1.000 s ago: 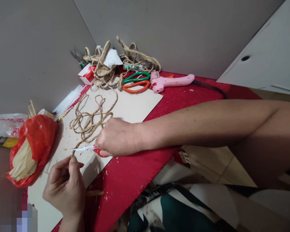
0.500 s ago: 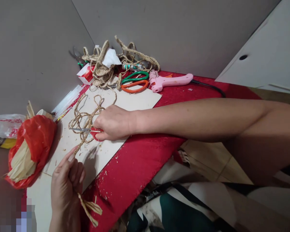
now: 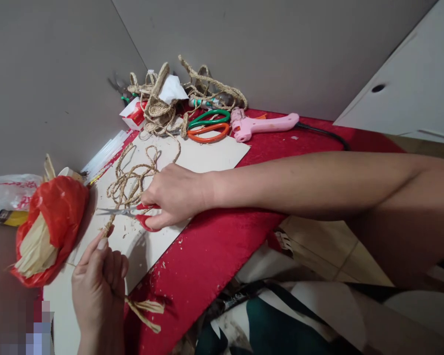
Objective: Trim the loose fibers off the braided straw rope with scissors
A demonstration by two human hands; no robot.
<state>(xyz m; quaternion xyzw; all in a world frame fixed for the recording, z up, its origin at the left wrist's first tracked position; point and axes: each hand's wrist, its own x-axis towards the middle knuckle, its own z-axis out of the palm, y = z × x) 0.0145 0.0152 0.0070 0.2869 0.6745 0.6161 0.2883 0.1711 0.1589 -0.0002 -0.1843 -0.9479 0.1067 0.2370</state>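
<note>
Small red-handled scissors [image 3: 145, 217] sit in my right hand [image 3: 173, 192], fingers in the loops, blades pointing left and slightly parted. Those blades lie across a braided straw cord [image 3: 135, 173], just above my left hand [image 3: 100, 276]. Between thumb and forefinger, my left hand pinches this cord. Its loose, unbraided straw ends [image 3: 146, 313] stick out below that hand to the right. The rest of the cord lies in loops on a white board [image 3: 207, 158], beyond my right hand. Small straw scraps are scattered on the board.
A red plastic bag [image 3: 64, 212] holding pale straw stands at left. Behind are larger scissors with green and orange handles [image 3: 209, 132], a pink glue gun [image 3: 270, 123], more braided cord [image 3: 159, 106] and clear sticks [image 3: 105, 155]. A red cloth [image 3: 207, 241] covers the table.
The scissors have come down toward my left hand, and their blades now lie across the cord. My left hand has shifted slightly left, still pinching the cord.
</note>
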